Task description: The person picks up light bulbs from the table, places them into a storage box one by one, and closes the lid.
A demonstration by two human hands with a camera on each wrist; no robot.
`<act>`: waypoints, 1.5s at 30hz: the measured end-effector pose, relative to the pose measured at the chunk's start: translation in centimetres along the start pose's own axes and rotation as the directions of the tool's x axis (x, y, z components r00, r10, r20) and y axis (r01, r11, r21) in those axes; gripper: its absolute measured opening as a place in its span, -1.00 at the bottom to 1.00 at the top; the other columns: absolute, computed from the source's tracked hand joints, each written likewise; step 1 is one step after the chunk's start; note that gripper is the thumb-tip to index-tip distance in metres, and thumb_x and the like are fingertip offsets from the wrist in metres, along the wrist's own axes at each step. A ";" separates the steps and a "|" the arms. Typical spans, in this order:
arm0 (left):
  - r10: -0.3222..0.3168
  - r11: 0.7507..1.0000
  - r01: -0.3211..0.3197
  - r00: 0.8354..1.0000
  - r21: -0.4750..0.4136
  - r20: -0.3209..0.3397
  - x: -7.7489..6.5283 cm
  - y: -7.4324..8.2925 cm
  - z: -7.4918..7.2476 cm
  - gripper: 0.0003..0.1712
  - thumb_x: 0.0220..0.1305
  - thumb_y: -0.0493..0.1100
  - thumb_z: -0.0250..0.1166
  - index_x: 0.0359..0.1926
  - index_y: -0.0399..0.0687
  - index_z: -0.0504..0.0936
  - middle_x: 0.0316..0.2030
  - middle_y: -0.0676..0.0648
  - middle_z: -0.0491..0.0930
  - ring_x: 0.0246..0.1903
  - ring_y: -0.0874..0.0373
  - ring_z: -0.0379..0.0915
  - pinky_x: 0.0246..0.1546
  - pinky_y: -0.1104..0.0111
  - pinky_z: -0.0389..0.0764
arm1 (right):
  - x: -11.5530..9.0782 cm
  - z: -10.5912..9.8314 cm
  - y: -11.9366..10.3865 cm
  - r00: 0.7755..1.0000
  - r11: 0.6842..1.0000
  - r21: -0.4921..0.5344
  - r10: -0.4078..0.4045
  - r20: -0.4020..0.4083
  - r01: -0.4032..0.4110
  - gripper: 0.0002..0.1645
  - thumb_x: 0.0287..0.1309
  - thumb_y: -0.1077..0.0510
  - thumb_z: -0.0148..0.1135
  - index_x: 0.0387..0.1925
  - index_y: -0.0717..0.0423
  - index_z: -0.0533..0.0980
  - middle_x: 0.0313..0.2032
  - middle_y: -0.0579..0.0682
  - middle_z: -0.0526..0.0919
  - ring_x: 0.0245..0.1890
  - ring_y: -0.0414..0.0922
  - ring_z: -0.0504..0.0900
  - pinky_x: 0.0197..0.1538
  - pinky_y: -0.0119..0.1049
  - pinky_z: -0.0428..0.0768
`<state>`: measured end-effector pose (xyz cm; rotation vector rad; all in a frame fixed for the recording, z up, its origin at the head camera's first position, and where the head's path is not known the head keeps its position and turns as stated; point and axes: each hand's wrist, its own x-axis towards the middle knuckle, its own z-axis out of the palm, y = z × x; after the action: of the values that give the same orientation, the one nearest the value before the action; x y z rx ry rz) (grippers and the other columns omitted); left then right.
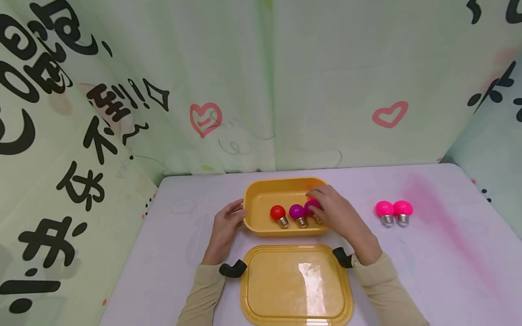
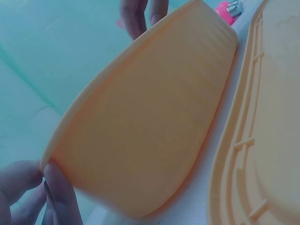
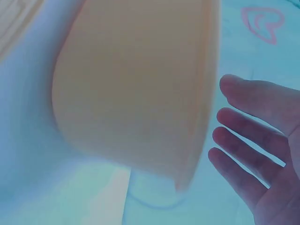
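Note:
My left hand (image 1: 226, 226) pinches the left rim of a yellow plastic box (image 1: 254, 203); in the left wrist view its fingertips meet the rim (image 2: 47, 161). Inside the box lie a red bulb (image 1: 277, 212), a purple bulb (image 1: 297, 211) and another purple bulb (image 1: 311, 206), with metal screw bases. Over the box's right side, my right hand (image 1: 332, 208) partly covers that last bulb. A bit of pinkish red shows behind it, too hidden to identify. In the right wrist view, the right hand (image 3: 262, 136) has its fingers apart with nothing visible between them.
A yellow lid (image 1: 297, 285) lies on the white table in front of the box, between the forearms. To the right stand two pink bulbs, one (image 1: 384, 209) beside the other (image 1: 403, 209). A curtain (image 1: 326, 90) with writing and hearts hangs behind the table.

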<state>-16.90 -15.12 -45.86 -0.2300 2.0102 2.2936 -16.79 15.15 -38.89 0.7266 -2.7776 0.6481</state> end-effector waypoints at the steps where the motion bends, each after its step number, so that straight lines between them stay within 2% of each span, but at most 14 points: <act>1: 0.000 1.000 0.000 1.000 0.001 -0.002 0.0 0.0 0.0 -0.52 0.32 -0.23 0.31 0.25 -0.14 0.53 0.12 -0.20 0.52 -0.04 0.06 0.57 -0.17 0.42 0.67 | -0.2 -0.2 0.3 1.000 1.000 -0.003 0.004 -0.005 -0.004 -0.57 0.06 0.30 0.46 -0.01 0.32 0.59 -0.01 0.20 0.61 0.05 0.12 0.54 0.09 0.01 0.62; 4: -0.001 1.000 0.001 1.000 -0.002 -0.006 0.0 0.0 0.0 -0.52 0.33 -0.23 0.31 0.25 -0.14 0.53 0.13 -0.20 0.52 -0.02 0.05 0.57 -0.16 0.42 0.67 | -0.7 -0.9 1.0 1.000 1.000 -0.014 0.022 -0.018 -0.022 -0.58 0.07 0.32 0.44 0.00 0.33 0.59 0.01 0.22 0.60 0.07 0.14 0.52 0.10 0.03 0.60; 11: 0.003 1.000 -0.003 1.000 -0.007 -0.001 0.0 0.0 0.1 -0.53 0.33 -0.23 0.31 0.25 -0.12 0.53 0.14 -0.19 0.52 0.00 0.04 0.56 -0.16 0.42 0.66 | -2.1 -2.3 2.5 0.992 0.991 -0.028 0.129 -0.012 -0.129 -0.54 0.10 0.26 0.43 0.06 0.30 0.57 0.06 0.22 0.57 0.14 0.18 0.48 0.09 0.14 0.59; 18: 0.004 1.000 -0.004 1.000 -0.012 0.006 -0.1 0.0 0.0 -0.53 0.33 -0.25 0.31 0.25 -0.13 0.53 0.14 -0.22 0.51 0.00 0.02 0.54 -0.18 0.41 0.66 | -3.2 -3.0 4.3 0.990 0.991 -0.030 0.131 -0.052 -0.132 -0.54 0.04 0.30 0.46 0.00 0.33 0.57 0.00 0.25 0.61 0.08 0.21 0.50 0.11 0.17 0.55; 27: 0.000 1.000 0.000 1.000 -0.003 0.004 0.1 -0.2 -0.2 -0.52 0.32 -0.24 0.32 0.25 -0.14 0.53 0.15 -0.24 0.50 0.00 0.01 0.55 -0.17 0.42 0.67 | -4.6 -3.7 6.0 0.982 0.981 -0.060 0.182 -0.056 -0.186 -0.51 -0.01 0.29 0.48 0.00 0.34 0.56 0.00 0.30 0.58 0.08 0.27 0.46 0.09 0.22 0.53; 36: -0.001 1.000 0.001 1.000 -0.001 -0.004 -0.1 -0.1 0.0 -0.53 0.33 -0.24 0.30 0.25 -0.12 0.53 0.14 -0.21 0.50 -0.01 0.05 0.55 -0.16 0.42 0.67 | -5.7 -3.7 8.0 0.976 0.974 -0.074 0.209 -0.065 -0.214 -0.54 0.00 0.37 0.43 -0.02 0.43 0.55 -0.03 0.38 0.57 0.07 0.32 0.43 0.13 0.25 0.47; 45: -0.005 1.000 0.005 1.000 0.002 -0.004 -0.3 0.0 0.0 -0.56 0.33 -0.22 0.31 0.22 -0.08 0.56 0.12 -0.16 0.52 -0.01 0.08 0.56 -0.13 0.41 0.67 | -6.7 -4.1 9.3 0.962 0.961 -0.079 0.256 -0.094 -0.263 -0.56 -0.02 0.37 0.42 -0.04 0.41 0.55 -0.03 0.38 0.56 0.06 0.32 0.41 0.00 0.26 0.53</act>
<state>-16.64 -15.12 -45.85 -0.2397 2.0109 2.2898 -15.45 27.13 -40.66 0.3106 -2.8277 0.5768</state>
